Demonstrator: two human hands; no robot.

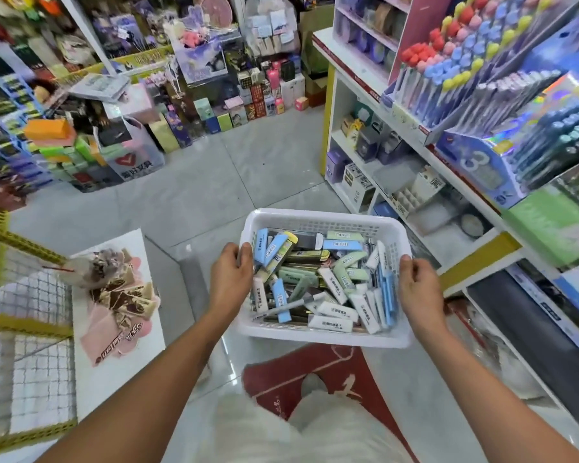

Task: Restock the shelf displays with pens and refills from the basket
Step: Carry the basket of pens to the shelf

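Restocking looked barely begun: the white basket (325, 225) at the lower centre of the frame was heaped full, and nothing from it appeared in transit to the shelf (415, 135) running down the right of the frame. Both hands carried it by its short sides, the left hand (231, 279) curled over the left rim, the right hand (418, 289) gripping the right rim, fingers wrapped down the outside. The basket was thin moulded plastic with slotted, mesh-like walls and rounded corners. Its load was a jumble of small oblong refill boxes (335, 285) in pale blue, mint green and white, matte card with printed labels, with a slim grey pen (291, 305) lying across them. At the upper right, tiered pen displays (455, 61) stood already dense with rounded, coloured caps; which slots wanted filling could not be told.
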